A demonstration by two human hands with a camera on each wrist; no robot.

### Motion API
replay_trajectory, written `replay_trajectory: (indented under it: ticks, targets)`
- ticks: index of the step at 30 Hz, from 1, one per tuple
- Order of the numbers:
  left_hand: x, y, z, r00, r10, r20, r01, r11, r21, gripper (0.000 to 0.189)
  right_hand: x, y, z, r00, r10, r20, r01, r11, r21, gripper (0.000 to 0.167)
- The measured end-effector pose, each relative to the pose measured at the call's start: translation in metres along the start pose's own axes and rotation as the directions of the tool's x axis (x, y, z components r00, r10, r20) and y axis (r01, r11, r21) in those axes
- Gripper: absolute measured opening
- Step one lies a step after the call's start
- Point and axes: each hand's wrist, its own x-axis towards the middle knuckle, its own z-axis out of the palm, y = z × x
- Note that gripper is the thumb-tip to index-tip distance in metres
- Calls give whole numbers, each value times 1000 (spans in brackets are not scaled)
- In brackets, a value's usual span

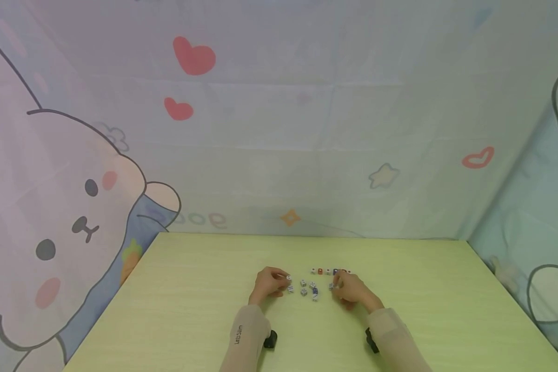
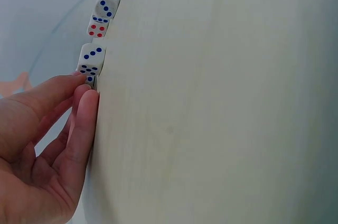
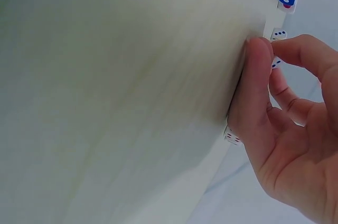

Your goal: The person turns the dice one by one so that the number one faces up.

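On the left of the loose dice, my left hand [image 1: 268,283] pinches a small white die [image 1: 289,277] between thumb and fingertips. Its blue-dotted face [image 2: 90,80] peeks out past the fingertips in the left wrist view. My right hand [image 1: 350,289] pinches a white die with blue dots [image 1: 331,287] on the other side, partly hidden by the thumb and index finger in the right wrist view. Between the hands lie several white dice [image 1: 303,283] and a blue die [image 1: 315,291]. Another white die [image 1: 290,289] sits close beside the left fingers.
Behind the right hand runs a row of small dice, among them a white die [image 1: 313,271] and a red die [image 1: 320,271]; the hand overlaps its right part. All rest on a yellow-green table [image 1: 190,310], with a printed cloth [image 1: 269,155] hanging behind.
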Motion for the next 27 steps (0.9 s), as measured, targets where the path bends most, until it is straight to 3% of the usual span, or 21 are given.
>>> replay_trajectory:
  ticks: [8, 27]
  targets:
    - [1, -1, 0, 1000, 4, -8, -4, 1000, 5, 22, -3, -2, -2, 998, -54, 19, 54, 998, -17, 9]
    - [1, -2, 2, 1000, 8, -10, -8, 1000, -7, 23, -2, 1, -3, 998, -55, 26, 55, 998, 3, 8]
